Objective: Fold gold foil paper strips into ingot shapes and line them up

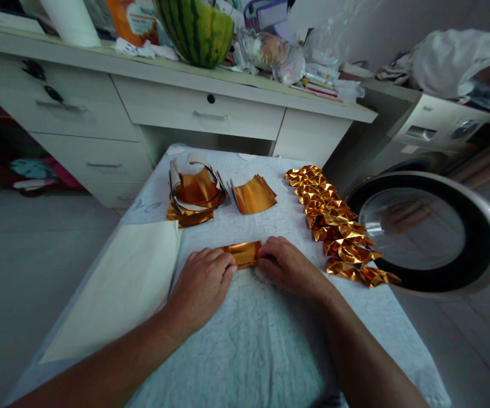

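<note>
A narrow strip of shiny copper-gold foil paper lies near the middle of the cloth-covered table, stretched between both hands. My left hand grips its left end with curled fingers. At the right end, the closed fingers of my right hand pinch the foil. Behind the hands sits a small stack of curved foil sheets. A larger curled bundle of foil and white-backed paper stands to its left. Along the right side runs a row of folded, crinkled gold pieces.
A large pale paper sheet covers the table's left part. Beyond the table is a white counter with a cut watermelon and plastic bags. On the right, an open washing machine door reaches close to the table edge.
</note>
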Tool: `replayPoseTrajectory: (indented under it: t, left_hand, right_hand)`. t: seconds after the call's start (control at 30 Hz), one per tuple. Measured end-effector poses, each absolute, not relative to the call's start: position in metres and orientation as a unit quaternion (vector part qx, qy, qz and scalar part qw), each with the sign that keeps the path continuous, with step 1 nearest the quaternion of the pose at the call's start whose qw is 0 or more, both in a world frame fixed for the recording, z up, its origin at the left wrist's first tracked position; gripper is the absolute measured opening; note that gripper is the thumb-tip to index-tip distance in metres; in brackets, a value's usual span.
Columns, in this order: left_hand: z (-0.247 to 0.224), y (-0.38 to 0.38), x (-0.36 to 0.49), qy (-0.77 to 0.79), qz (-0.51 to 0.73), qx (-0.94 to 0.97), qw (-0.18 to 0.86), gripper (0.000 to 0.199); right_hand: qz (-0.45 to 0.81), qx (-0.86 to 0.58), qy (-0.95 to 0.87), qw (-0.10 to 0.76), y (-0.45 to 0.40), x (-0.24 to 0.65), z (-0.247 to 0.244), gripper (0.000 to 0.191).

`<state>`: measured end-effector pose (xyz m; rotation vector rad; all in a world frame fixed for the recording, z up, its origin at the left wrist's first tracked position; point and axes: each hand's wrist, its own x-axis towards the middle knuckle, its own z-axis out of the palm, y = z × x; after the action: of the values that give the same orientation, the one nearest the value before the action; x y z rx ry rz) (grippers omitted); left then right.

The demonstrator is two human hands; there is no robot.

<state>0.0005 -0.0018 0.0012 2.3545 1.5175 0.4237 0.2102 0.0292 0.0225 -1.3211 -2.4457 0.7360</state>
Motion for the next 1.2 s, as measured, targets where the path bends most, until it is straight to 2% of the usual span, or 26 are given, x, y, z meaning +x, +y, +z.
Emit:
replayPoseTrajectory:
  t: [0.5, 0.87, 1.2]
  left_hand:
    - [0.0024, 0.0009, 0.0028, 0.566, 0.115, 0.810, 0.106, 0.019]
    - [0.0027, 0.0023, 0.0034, 0.576, 0.093, 0.808, 0.080, 0.016]
    - [0.0027, 0.0018, 0.0029, 0.580, 0.085, 0.806, 0.080, 0.016]
  right_hand:
    - [0.180, -0.552, -0.810, 0.089, 0.0279, 0.2006, 0.0177, 0.016]
    - [0.195, -0.560, -0.801, 0.084, 0.0299, 0.2049, 0.0162, 0.011]
    - [0.182, -0.582, -0.788, 0.080, 0.0297, 0.2026, 0.0169, 0.015]
